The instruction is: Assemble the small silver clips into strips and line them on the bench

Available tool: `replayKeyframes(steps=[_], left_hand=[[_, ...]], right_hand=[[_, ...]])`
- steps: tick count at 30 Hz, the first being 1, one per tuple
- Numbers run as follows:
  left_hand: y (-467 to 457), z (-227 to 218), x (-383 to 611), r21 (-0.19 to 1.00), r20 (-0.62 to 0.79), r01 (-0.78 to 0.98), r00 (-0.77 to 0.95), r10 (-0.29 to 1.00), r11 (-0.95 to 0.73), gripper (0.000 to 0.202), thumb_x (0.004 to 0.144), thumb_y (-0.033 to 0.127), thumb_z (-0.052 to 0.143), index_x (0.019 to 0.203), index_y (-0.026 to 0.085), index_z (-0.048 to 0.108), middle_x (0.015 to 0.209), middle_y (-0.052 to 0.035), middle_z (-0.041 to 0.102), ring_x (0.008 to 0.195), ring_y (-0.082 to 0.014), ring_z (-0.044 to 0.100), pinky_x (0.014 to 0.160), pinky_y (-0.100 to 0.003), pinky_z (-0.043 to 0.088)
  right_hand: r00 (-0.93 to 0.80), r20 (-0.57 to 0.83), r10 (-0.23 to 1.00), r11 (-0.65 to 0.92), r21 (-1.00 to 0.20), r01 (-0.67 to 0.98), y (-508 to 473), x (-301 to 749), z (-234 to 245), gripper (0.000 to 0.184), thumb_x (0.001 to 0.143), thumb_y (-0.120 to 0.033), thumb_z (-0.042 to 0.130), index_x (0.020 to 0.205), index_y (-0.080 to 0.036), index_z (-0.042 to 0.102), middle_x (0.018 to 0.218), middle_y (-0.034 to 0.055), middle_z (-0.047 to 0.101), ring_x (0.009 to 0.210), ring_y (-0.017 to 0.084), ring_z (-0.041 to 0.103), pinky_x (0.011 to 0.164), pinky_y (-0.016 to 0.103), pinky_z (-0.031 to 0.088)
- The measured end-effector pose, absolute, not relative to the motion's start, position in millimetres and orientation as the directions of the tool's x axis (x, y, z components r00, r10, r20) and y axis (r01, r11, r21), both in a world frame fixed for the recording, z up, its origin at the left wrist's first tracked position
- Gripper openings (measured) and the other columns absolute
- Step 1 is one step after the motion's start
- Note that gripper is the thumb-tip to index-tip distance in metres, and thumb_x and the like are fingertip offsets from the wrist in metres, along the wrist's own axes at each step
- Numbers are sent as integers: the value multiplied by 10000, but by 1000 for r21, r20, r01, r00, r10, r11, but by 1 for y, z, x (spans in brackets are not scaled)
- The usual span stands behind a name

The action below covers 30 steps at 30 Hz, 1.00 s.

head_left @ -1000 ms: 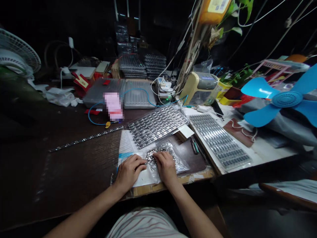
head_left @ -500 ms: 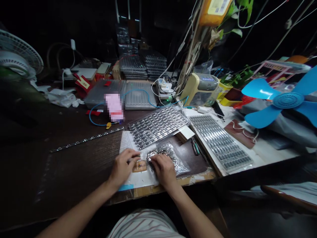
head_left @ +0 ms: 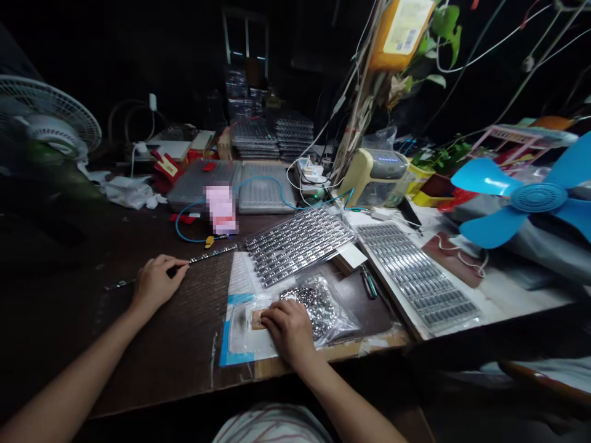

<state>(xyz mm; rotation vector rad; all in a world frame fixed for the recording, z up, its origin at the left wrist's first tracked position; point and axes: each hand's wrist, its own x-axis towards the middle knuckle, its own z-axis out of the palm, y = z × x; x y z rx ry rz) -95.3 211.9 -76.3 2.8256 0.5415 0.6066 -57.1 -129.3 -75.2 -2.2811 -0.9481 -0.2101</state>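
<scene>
Left hand (head_left: pixel 156 284) first: thumb and index are nearly together, right at a thin metal strip (head_left: pixel 215 252) that lies slantwise on the dark tabletop (head_left: pixel 138 363), well back from its near edge. Can't tell if there's a little part between the tips or if they're just touching the strip, and the hand itself covers the strip's middle.

Right hand (head_left: pixel 295 329) is down by the tabletop's near edge, fingers curled and bunched, tips at a small orange-brown block (head_left: pixel 258 319). Can't really see whether they've got hold of anything there. That block sits over a white sheet with blue borders (head_left: pixel 225 347), also close to the near edge.

Just beside the right hand there's a clear plastic bag (head_left: pixel 345 323) with a heap of shiny metal bits (head_left: pixel 323 311). Going further back, a tray full of metal strips (head_left: pixel 300 243) sits at an angle, its left end near the thin strip. A green-handled tool (head_left: pixel 369 284) lies toward the tabletop's right edge. Past that, a second tray (head_left: pixel 418 277) runs down the pale table (head_left: pixel 508 298), its lower end near that table's front edge, with a blue fan (head_left: pixel 538 197) off to its right.
</scene>
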Motion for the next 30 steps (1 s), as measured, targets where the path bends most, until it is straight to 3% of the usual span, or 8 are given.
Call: replayKeyframes(steps=[6,11,15,18,22,24,27,30], left_hand=[[207,-60,-93,196,353,370,837,417,-908,270,830,352,491,917,218,710,983,-75,668,884,-269,572,758,-373,407],[156,-42,-30,263,329,162,912,246,-951,252,841,358,504,891,228,715,986,-50,702,936,-246,598,805,-353,388],[119,-41,25,317,247,98,952,182,-943,203,817,340,553,849,233,722,938,-53,729,929,-249,619,830,-357,384],[112,-43,44,342,236,107,952,196,-933,168,792,338,588,798,231,718,862,-55,736,867,-251,639,808,-355,401],[118,-39,34,391,237,153,936,260,-908,209,826,338,533,860,202,688,865,-72,725,827,-243,653,748,-333,446],[117,-35,14,460,235,139,934,271,-877,259,857,345,478,959,189,657,914,-69,714,814,-214,662,708,-299,472],[105,-32,-27,700,135,65,966,221,-711,336,885,359,404,1098,194,605,914,-40,694,699,-161,662,590,-242,489],[84,-36,-70,821,10,83,987,158,-565,336,880,378,406,1027,191,643,832,-33,679,606,-142,630,518,-227,484]], right_hand=[[715,379,588,-550,-460,697,-133,-56,-72,111,872,-283,621,958,-293,690,920,8,661,838,174,550,720,313,359],[757,361,546,-679,-340,651,-154,-42,-69,315,840,-224,644,1151,-261,619,1117,67,625,959,242,525,765,362,408],[769,355,531,-689,-348,636,-168,-34,-76,199,833,-189,649,1027,-235,652,1009,57,639,901,224,535,735,337,437],[772,394,499,-658,-408,633,-171,-34,-82,61,856,-175,621,883,-217,654,899,37,635,848,194,538,726,308,438],[763,436,478,-618,-450,645,-171,-34,-84,57,872,-186,603,878,-224,645,897,30,631,846,183,537,728,295,432],[759,450,470,-597,-472,649,-172,-34,-83,80,888,-182,574,901,-224,641,901,31,633,847,182,538,736,299,430],[763,460,455,-554,-525,646,-173,-33,-82,116,893,-145,538,924,-210,630,896,39,631,845,186,536,747,311,434],[770,468,433,-510,-577,638,-173,-31,-82,147,876,-108,523,903,-203,632,878,47,614,850,191,532,740,311,441]])
